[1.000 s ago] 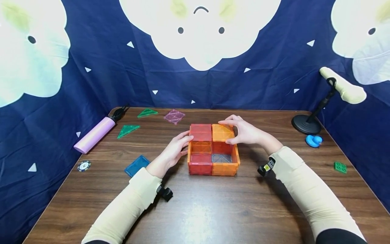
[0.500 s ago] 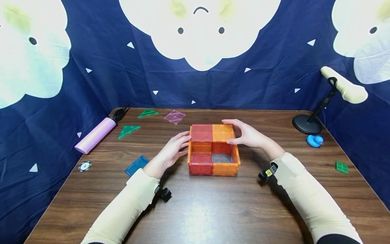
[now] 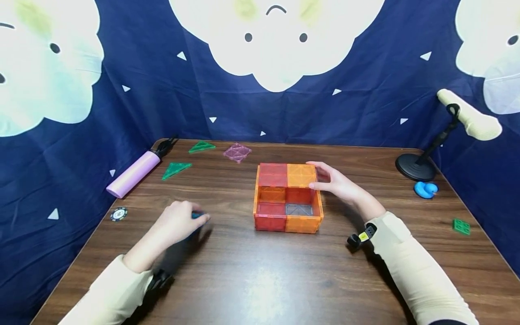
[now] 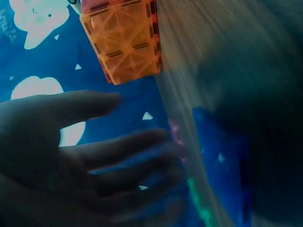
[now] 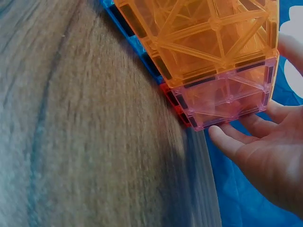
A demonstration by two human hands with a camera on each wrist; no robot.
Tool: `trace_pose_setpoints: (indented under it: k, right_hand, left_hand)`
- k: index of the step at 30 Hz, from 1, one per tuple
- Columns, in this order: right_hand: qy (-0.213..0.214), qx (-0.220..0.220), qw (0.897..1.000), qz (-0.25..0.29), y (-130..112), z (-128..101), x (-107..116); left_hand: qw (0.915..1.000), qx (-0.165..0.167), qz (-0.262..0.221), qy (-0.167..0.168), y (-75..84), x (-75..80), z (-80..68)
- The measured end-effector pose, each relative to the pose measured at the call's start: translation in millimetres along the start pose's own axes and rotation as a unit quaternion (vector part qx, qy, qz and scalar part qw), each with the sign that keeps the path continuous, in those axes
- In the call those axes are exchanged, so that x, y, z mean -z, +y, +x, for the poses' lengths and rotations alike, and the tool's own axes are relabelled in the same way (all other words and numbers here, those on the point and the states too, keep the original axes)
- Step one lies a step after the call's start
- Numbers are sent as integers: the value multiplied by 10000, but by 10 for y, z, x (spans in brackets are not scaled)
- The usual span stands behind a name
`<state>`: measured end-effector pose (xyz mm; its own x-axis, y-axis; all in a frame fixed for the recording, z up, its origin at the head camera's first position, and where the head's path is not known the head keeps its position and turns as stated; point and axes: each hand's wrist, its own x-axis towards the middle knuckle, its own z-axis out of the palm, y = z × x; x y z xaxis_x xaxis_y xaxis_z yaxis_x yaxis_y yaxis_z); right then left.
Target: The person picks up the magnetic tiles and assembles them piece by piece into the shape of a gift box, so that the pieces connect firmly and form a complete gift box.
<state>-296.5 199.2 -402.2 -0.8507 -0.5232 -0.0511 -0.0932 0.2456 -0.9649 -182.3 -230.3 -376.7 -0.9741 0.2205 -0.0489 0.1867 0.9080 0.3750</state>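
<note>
Wood-grain counter (image 3: 260,280) before a navy cloud backdrop (image 3: 134,99): right fingers (image 3: 321,177), straight, touch the tile box (image 3: 287,197); left fingers (image 3: 191,217), blurred, cover a blue tile (image 3: 198,215), grip unclear.

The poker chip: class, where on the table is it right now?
In the head view, the poker chip lies near the table's left edge, just in front of the lilac cylinder and left of the left hand.
</note>
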Motion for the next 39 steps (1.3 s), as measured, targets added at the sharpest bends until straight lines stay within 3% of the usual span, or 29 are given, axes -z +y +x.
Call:
trace_pose_setpoints:
  k: [3,7,13,17,22,28,34,39]
  right_hand:
    - [12,-31,10000,-16,0,-4,0]
    - [25,-30,10000,-9,-3,-9,-8]
    - [28,51,10000,51,28,-15,-7]
    - [46,87,9998,151,63,-16,-6]
    - [25,65,9984,566,96,-22,-31]
    - [-51,288,9933,1117,131,-30,-50]
    - [-301,691,9826,1699,250,-33,-5]
    - [-486,818,9707,2205,326,-41,38]
  left_hand:
    - [9964,101,680,-499,4,3,-130]
    - [9929,-167,886,-781,9,-82,-154]
    - [9888,-1036,903,-591,-43,-204,59]
    - [9885,-1298,735,-259,-75,-228,246]
    - [9891,-1197,794,-318,-91,-254,420]
    - [9891,-1204,795,-284,-93,-278,531]
    - [9932,-1097,371,-119,-121,-256,616]
    - [9946,-977,-209,275,-35,-191,643]
